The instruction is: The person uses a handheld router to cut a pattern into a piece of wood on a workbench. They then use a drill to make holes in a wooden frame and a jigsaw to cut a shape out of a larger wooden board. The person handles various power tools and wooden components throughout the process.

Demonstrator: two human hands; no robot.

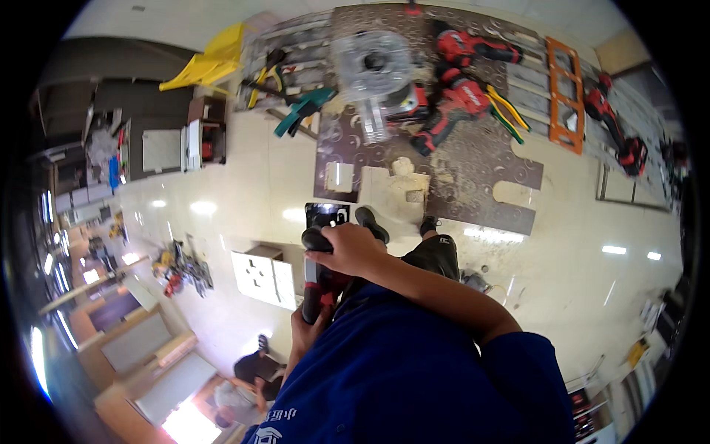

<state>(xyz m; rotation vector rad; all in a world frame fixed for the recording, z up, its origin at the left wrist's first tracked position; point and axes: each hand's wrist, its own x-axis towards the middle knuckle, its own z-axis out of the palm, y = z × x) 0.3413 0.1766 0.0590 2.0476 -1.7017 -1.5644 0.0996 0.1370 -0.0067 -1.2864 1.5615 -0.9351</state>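
A red-and-black power tool (311,294) with a flat, dark square base (328,214) is held close to my body, left of my feet. My right hand (353,249) wraps over its black front knob. My left hand (303,325) is closed round the rear handle, partly hidden by my blue shirt. What exact kind of tool it is, I cannot make out. Just ahead lies a brown patterned board (481,200) with several cut-outs along its near edge.
On the bench ahead lie red cordless tools (462,103), a clear plastic guard (373,65), a green clamp (303,111), yellow-green pliers (509,115) and an orange frame (566,96). A white panel with holes (264,280) stands at left. Another person (248,392) is at lower left.
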